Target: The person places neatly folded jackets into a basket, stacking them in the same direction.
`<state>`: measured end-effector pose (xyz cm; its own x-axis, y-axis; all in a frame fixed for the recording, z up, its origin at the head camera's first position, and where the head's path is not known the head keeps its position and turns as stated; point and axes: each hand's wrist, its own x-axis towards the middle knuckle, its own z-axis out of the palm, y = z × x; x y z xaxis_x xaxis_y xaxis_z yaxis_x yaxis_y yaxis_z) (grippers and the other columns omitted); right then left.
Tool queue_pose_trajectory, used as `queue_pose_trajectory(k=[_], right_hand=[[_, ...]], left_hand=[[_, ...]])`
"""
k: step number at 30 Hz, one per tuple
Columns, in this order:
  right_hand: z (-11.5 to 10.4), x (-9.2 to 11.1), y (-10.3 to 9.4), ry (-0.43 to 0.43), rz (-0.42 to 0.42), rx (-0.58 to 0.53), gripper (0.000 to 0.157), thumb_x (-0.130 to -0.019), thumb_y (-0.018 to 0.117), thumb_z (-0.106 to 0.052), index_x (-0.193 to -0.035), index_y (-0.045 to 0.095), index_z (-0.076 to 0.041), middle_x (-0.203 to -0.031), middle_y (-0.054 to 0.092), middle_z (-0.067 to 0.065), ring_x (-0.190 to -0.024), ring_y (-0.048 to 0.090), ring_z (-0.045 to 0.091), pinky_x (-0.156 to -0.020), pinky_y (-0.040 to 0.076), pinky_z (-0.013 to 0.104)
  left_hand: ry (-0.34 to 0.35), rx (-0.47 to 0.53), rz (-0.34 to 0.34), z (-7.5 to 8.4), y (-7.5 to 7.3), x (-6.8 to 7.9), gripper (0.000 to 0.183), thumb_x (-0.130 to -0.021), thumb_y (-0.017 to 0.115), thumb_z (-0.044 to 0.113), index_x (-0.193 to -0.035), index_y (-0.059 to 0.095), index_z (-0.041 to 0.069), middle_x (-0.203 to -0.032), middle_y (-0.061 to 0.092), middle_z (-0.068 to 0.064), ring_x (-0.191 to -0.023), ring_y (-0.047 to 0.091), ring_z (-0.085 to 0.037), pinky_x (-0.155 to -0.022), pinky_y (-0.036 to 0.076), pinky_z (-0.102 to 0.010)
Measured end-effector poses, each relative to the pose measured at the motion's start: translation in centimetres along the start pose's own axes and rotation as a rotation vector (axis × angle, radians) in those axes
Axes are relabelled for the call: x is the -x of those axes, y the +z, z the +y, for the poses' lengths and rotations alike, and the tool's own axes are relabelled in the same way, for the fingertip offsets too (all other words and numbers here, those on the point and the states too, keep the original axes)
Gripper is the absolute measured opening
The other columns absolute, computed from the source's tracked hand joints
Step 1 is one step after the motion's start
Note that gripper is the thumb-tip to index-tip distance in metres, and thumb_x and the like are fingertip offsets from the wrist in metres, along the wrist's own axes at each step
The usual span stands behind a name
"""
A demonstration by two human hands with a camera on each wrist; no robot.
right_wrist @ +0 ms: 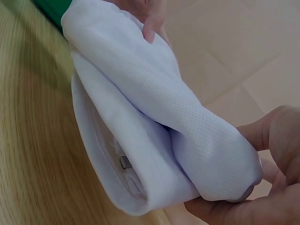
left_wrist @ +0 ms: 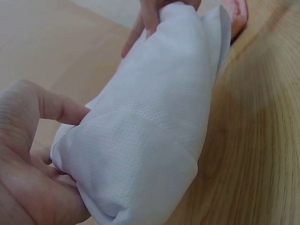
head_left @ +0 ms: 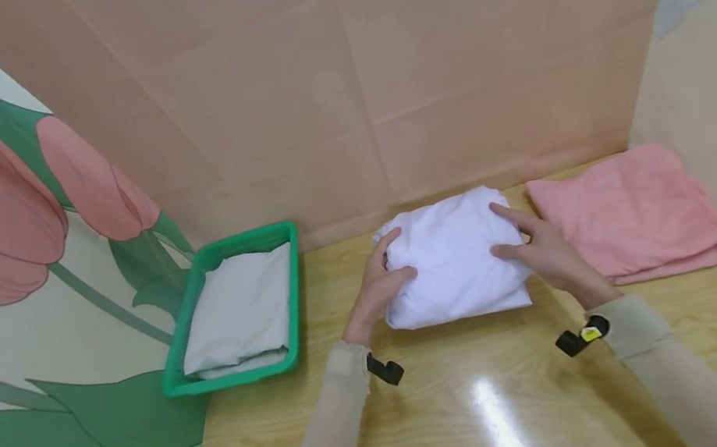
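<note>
- Gripping a folded white cloth (head_left: 451, 263) from both sides, the two hands hold it over the wooden table (head_left: 433, 416) in the head view, its near edge low and roughly level.
- There, the left hand (head_left: 379, 283) has its thumb on the top face, and the right hand (head_left: 544, 248) clasps the opposite side.
- A green basket (head_left: 294, 286) holding a folded grey cloth (head_left: 240, 306) stands well to the left; a folded pink cloth (head_left: 635, 217) lies near the right hand.
- In the left wrist view, the left thumb and fingers pinch the white cloth's end, thumb above, fingers beneath.
- In the right wrist view, the right hand pinches a rolled corner; between the layers shows a small metallic piece (right_wrist: 124, 162), too small to identify.
</note>
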<state>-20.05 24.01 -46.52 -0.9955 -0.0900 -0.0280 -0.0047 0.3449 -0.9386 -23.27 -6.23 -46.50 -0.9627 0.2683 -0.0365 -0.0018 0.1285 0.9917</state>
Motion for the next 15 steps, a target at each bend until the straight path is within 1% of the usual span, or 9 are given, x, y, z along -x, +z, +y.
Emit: queue_pose_trajectory(k=[2, 3, 7, 9, 10, 13, 14, 15], right_hand=[[-0.3, 0.0, 0.4, -0.003, 0.003, 0.003, 0.078, -0.094, 0.072, -0.026, -0.157, 0.028, -0.041, -0.166, 0.018, 0.008, -0.144, 0.028, 0.032, -0.108, 0.039, 0.049], [-0.5, 0.0, 0.6, -0.011, 0.000, -0.015, 0.078, -0.094, 0.072, -0.024, -0.157, 0.028, -0.040, -0.166, 0.018, 0.007, -0.144, 0.028, 0.031, -0.107, 0.040, 0.047], [-1.2, -0.1, 1.3, -0.049, -0.010, -0.055, 0.078, -0.094, 0.071, -0.019, -0.158, 0.029, -0.035, -0.166, 0.018, 0.006, -0.143, 0.030, 0.031, -0.098, 0.046, 0.027], [-1.5, -0.2, 1.6, -0.064, -0.006, -0.050, 0.078, -0.093, 0.072, -0.019, -0.157, 0.031, -0.035, -0.166, 0.019, 0.007, -0.142, 0.031, 0.031, -0.093, 0.048, 0.022], [-1.7, -0.1, 1.7, -0.068, -0.004, -0.025, 0.077, -0.094, 0.072, -0.021, -0.157, 0.030, -0.036, -0.166, 0.019, 0.006, -0.142, 0.030, 0.030, -0.094, 0.047, 0.023], [-2.4, -0.1, 2.2, -0.083, -0.015, 0.026, 0.076, -0.094, 0.071, -0.026, -0.157, 0.030, -0.038, -0.166, 0.019, 0.005, -0.142, 0.029, 0.028, -0.100, 0.045, 0.036], [-2.6, -0.1, 2.5, -0.092, -0.021, 0.031, 0.076, -0.094, 0.071, -0.026, -0.157, 0.030, -0.038, -0.166, 0.019, 0.005, -0.142, 0.030, 0.028, -0.101, 0.045, 0.039], [-2.8, -0.2, 2.7, -0.097, -0.030, 0.028, 0.075, -0.095, 0.070, -0.027, -0.157, 0.029, -0.038, -0.166, 0.018, 0.005, -0.141, 0.031, 0.029, -0.100, 0.046, 0.039]], left_hand=[[0.004, -0.005, 0.004, 0.2, -0.4, 0.2, 0.083, -0.077, 0.070, -0.004, -0.149, 0.047, 0.031, -0.154, 0.039, -0.013, -0.130, 0.046, -0.030, -0.106, 0.043, -0.046], [0.006, -0.008, 0.007, 0.3, -0.6, 0.3, 0.083, -0.077, 0.070, -0.004, -0.149, 0.047, 0.032, -0.155, 0.038, -0.013, -0.131, 0.046, -0.030, -0.107, 0.042, -0.047], [0.007, -0.028, 0.017, 0.8, -1.4, 0.8, 0.081, -0.080, 0.069, -0.003, -0.149, 0.047, 0.033, -0.158, 0.033, -0.011, -0.135, 0.042, -0.030, -0.111, 0.038, -0.049], [0.004, -0.036, 0.017, 1.1, -1.8, 1.1, 0.081, -0.080, 0.069, -0.003, -0.149, 0.046, 0.033, -0.159, 0.031, -0.011, -0.136, 0.040, -0.031, -0.111, 0.037, -0.050], [0.004, -0.044, 0.018, 1.2, -2.0, 1.2, 0.081, -0.080, 0.068, -0.003, -0.150, 0.045, 0.033, -0.160, 0.031, -0.011, -0.136, 0.040, -0.031, -0.111, 0.036, -0.050], [0.010, -0.062, 0.026, 1.3, -2.7, 1.5, 0.081, -0.081, 0.068, -0.003, -0.150, 0.045, 0.033, -0.159, 0.032, -0.011, -0.134, 0.041, -0.032, -0.110, 0.037, -0.052], [0.009, -0.067, 0.031, 1.3, -3.0, 1.6, 0.081, -0.081, 0.068, -0.003, -0.150, 0.045, 0.033, -0.159, 0.032, -0.010, -0.134, 0.041, -0.032, -0.110, 0.037, -0.052], [0.008, -0.069, 0.037, 1.3, -3.3, 1.7, 0.081, -0.081, 0.068, -0.003, -0.150, 0.045, 0.034, -0.159, 0.032, -0.010, -0.134, 0.041, -0.032, -0.109, 0.037, -0.053]])
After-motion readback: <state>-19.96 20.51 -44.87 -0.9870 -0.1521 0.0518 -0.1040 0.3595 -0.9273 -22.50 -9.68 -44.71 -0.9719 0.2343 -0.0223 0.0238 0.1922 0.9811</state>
